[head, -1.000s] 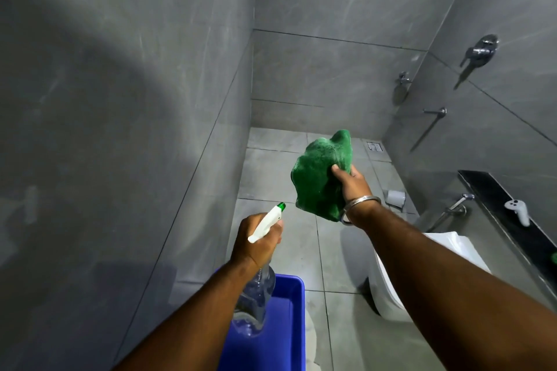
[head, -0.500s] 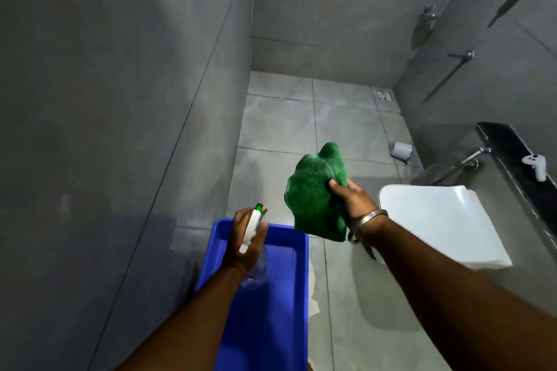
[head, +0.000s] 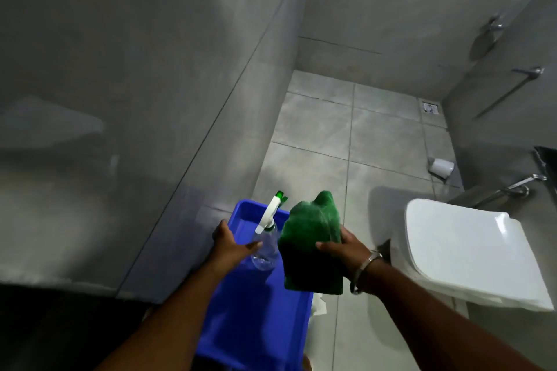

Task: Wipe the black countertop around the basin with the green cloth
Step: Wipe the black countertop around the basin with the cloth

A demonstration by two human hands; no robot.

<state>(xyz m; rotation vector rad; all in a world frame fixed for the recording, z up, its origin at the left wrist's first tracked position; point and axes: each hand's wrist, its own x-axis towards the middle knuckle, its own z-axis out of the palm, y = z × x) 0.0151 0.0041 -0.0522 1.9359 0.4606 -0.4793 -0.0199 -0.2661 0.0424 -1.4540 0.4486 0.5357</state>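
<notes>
The green cloth (head: 313, 241), plush and bunched, is hanging at centre frame, pinched by the right hand (head: 346, 247), thumb across its front. At nine o'clock from it, the left hand (head: 233, 245) is resting loosely open against the clear plastic spray bottle (head: 265, 245), which is lying in the glossy blue tub (head: 259, 319). Releasing the bottle flat seems wise, so it cannot roll. At three o'clock sits a smooth white toilet lid (head: 470, 250). No basin or countertop is clearly showing.

Open floor (head: 358, 141) beyond blue tub (head: 265, 304).
</notes>
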